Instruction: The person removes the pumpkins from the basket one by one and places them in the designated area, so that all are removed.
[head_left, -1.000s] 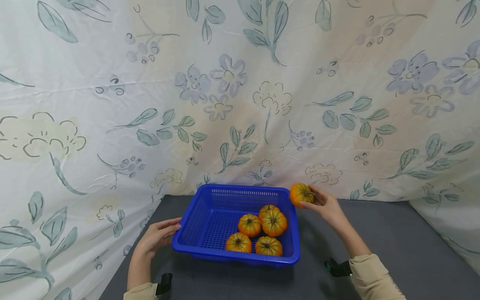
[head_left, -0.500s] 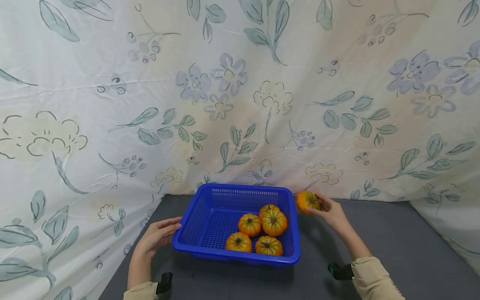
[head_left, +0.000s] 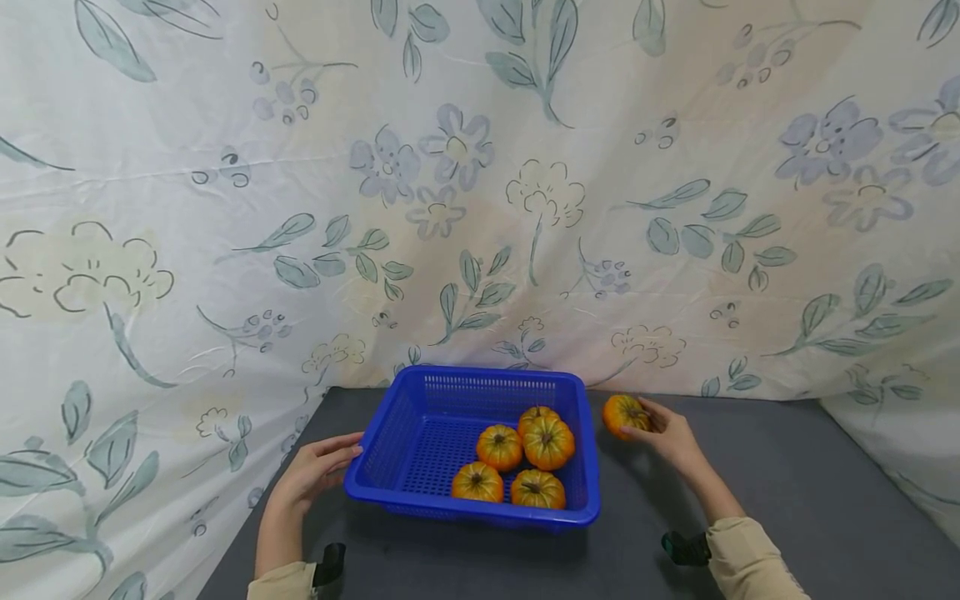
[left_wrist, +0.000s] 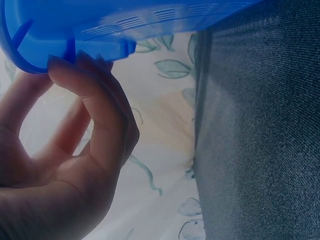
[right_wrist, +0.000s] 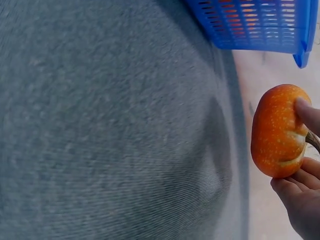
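A small orange pumpkin [head_left: 626, 417] is held in my right hand [head_left: 670, 435], just right of the blue plastic basket [head_left: 480, 505]. In the right wrist view the thumb presses one side of the pumpkin [right_wrist: 278, 132] and the fingers [right_wrist: 290, 192] the other, its stem toward the palm. Its shadow falls on the dark cloth. My left hand [head_left: 317, 471] is at the basket's left rim, and the left wrist view has curled fingertips [left_wrist: 62, 67] under the lip. Inside the basket, several more pumpkins [head_left: 549, 443] sit toward the right and front.
Dark grey cloth covers the table [head_left: 780, 483] around the basket. Behind it hangs a pale floral curtain [head_left: 480, 208], which also runs along the left and right sides.
My right hand has brought the pumpkin down and to the right, from beside the basket's back right corner to lower over the cloth. My left hand stays at the rim.
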